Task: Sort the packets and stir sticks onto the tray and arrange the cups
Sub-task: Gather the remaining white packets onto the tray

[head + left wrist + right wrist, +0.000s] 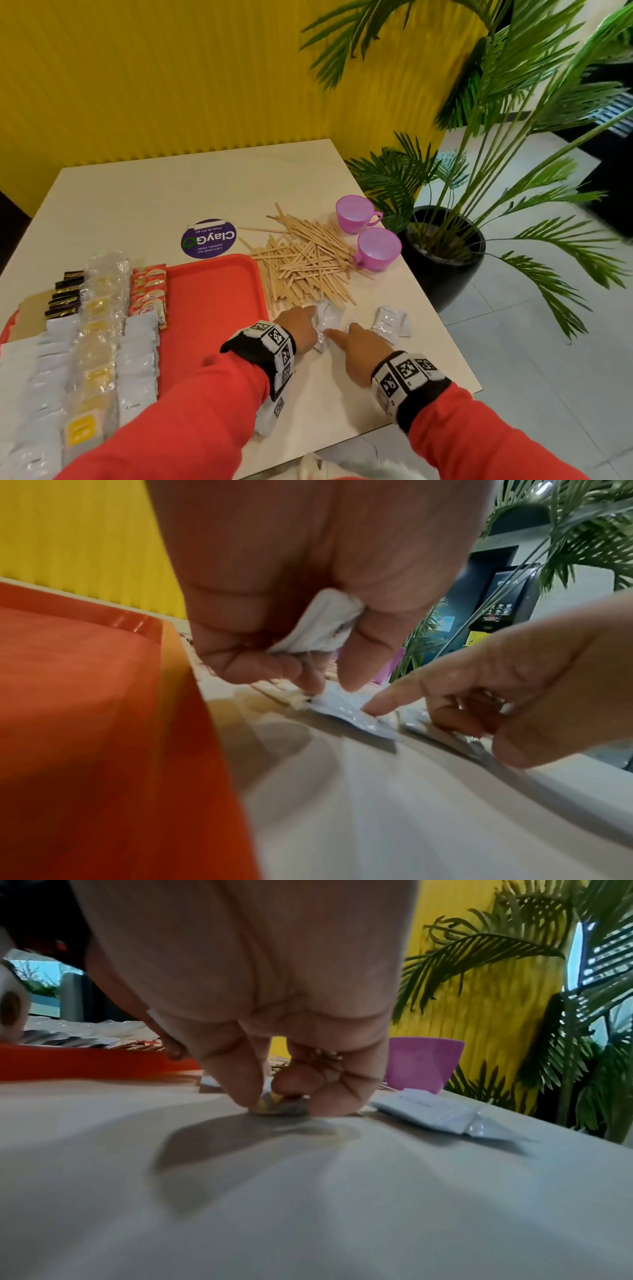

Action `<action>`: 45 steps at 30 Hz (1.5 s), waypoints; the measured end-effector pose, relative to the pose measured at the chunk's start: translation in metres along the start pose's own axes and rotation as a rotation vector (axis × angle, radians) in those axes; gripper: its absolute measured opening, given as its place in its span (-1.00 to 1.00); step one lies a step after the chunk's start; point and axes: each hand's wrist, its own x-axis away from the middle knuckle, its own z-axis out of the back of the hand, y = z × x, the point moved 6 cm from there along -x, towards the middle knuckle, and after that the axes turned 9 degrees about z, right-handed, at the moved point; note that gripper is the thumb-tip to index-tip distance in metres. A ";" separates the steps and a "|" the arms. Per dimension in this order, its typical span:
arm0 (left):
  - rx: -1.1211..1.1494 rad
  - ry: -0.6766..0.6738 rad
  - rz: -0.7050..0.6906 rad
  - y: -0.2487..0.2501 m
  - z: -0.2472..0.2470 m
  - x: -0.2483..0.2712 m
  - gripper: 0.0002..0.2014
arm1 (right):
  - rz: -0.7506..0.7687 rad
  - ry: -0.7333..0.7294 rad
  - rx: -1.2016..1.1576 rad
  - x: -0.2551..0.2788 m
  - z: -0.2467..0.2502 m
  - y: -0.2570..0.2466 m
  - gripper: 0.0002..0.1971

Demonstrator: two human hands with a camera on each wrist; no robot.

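A red tray [212, 308] holds rows of sorted packets [137, 370] on its left half. Right of the tray lies a pile of wooden stir sticks [301, 263], with two purple cups [376, 248] past it. My left hand [313, 320] is just right of the tray. It grips a white packet [322, 623] against the palm, its fingertips on another packet [342, 704] on the table. My right hand [277, 1102] is close beside it, fingers curled down, pinching a small clear packet [270, 1106] flat on the table. More white packets [390, 322] lie to the right.
A round purple sticker [209, 238] is on the table behind the tray. A potted palm [445, 246] stands off the table's right edge. The yellow wall [171, 85] runs behind. The table's front edge [376, 428] is near my wrists.
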 end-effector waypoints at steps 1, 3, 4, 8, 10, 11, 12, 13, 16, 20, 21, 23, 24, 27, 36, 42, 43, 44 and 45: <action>-0.019 -0.004 0.004 0.001 -0.001 0.000 -0.49 | 0.013 0.000 -0.016 0.001 -0.002 0.000 -0.26; -0.084 -0.025 0.009 0.003 -0.004 -0.002 -0.44 | 0.043 -0.002 -0.060 0.001 -0.008 0.003 -0.28; -0.120 -0.032 0.008 0.004 -0.005 -0.003 -0.40 | 0.054 -0.002 -0.084 0.001 -0.011 0.005 -0.30; -0.226 0.021 -0.032 0.012 0.003 0.000 -0.50 | 0.053 0.117 -0.166 -0.002 -0.006 0.014 -0.43; -0.265 0.034 -0.043 0.016 0.003 0.003 -0.56 | 0.032 0.222 -0.193 -0.004 0.001 0.019 -0.51; -0.262 0.033 -0.040 0.017 0.004 0.005 -0.59 | 0.028 0.242 -0.191 -0.006 0.002 0.019 -0.52; -0.247 0.039 -0.037 0.018 0.004 0.006 -0.62 | 0.026 0.235 -0.178 -0.008 0.002 0.018 -0.50; -0.212 0.046 -0.033 0.019 0.005 0.007 -0.64 | 0.022 0.214 -0.159 -0.009 0.000 0.017 -0.45; 0.009 0.042 -0.008 0.016 0.012 0.007 -0.67 | -0.009 0.165 -0.088 -0.012 -0.006 0.015 -0.38; 0.482 -0.022 0.028 0.004 0.019 -0.002 -0.85 | 0.031 0.185 -0.034 -0.015 -0.007 0.012 -0.55; 0.628 -0.048 0.060 0.000 0.020 0.000 -0.79 | 0.043 0.209 -0.031 -0.016 -0.006 0.012 -0.60; 0.895 -0.130 0.101 -0.006 0.021 0.004 -0.64 | 0.018 0.270 -0.076 -0.017 0.000 0.016 -0.64; 0.959 -0.160 0.085 -0.008 0.022 0.005 -0.60 | -0.020 0.307 -0.111 -0.019 0.004 0.019 -0.67; 1.003 -0.237 0.028 -0.009 0.024 0.011 -0.57 | -0.166 0.356 -0.177 -0.026 0.014 0.027 -0.69; 0.967 -0.237 0.017 -0.013 0.029 0.014 -0.56 | -0.310 0.247 -0.239 -0.049 0.006 0.032 -0.68; 0.936 -0.172 0.025 -0.021 0.036 0.012 -0.70 | -0.277 0.277 -0.298 -0.047 0.012 0.034 -0.98; 0.923 -0.120 0.009 -0.023 0.039 0.011 -0.79 | -0.277 0.301 -0.301 -0.047 0.014 0.035 -0.96; 0.912 -0.058 -0.012 -0.026 0.043 0.010 -0.83 | -0.288 0.319 -0.298 -0.044 0.017 0.037 -0.98; 0.899 -0.003 -0.034 -0.029 0.047 0.008 -0.87 | -0.302 0.337 -0.302 -0.042 0.020 0.038 -0.93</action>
